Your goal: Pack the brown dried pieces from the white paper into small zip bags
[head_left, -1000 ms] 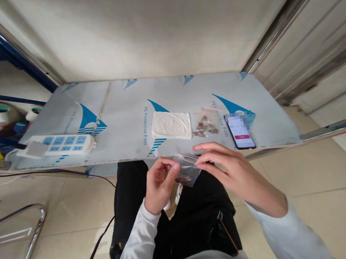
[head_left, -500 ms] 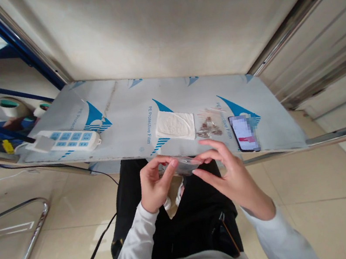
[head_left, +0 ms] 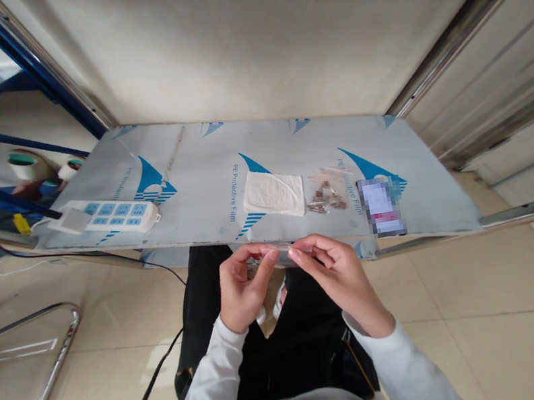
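A small clear plastic bag is stretched between my two hands, just off the front edge of the table and above my lap. My left hand pinches its left side between thumb and fingers. On the other side, my right hand has thumb and forefinger closed on the bag's right part. Whatever may be inside the bag is too small to make out. Beyond my hands, a white cloth-like pad lies flat on the table. To its right rests a clear bag with small brown pieces.
The table is covered in printed protective film. A phone lies at its right front, a white power strip at its left. A black cable runs down to the floor. Tape rolls sit beyond the blue frame.
My right hand has moved in leftward, and its thumb and forefinger have closed on the bag's right part. My left hand keeps its pinch. The view has shifted slightly.
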Demonstrator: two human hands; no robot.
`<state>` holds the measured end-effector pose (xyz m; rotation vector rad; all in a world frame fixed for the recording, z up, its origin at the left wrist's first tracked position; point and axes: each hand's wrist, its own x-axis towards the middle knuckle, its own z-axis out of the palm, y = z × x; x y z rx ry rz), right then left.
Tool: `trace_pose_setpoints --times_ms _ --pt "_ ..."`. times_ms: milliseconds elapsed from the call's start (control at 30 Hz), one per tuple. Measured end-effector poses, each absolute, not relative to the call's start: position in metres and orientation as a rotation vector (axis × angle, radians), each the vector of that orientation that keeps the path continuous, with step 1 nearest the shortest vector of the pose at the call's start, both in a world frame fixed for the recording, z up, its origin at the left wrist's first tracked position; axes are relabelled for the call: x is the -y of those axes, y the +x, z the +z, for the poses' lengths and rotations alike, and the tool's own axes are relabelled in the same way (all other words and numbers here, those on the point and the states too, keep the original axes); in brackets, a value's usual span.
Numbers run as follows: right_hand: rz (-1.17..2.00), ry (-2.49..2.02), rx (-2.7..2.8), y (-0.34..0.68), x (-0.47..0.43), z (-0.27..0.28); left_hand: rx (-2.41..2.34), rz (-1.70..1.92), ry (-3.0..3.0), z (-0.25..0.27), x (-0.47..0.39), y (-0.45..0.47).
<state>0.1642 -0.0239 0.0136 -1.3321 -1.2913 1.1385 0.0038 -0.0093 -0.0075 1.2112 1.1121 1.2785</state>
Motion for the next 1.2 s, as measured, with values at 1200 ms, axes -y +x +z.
trace_pose_setpoints --times_ms 1200 --pt "1.008 -1.444 1.267 0.170 0.049 -0.011 -1.128 0.956 1.090 -0.015 0.014 0.019"
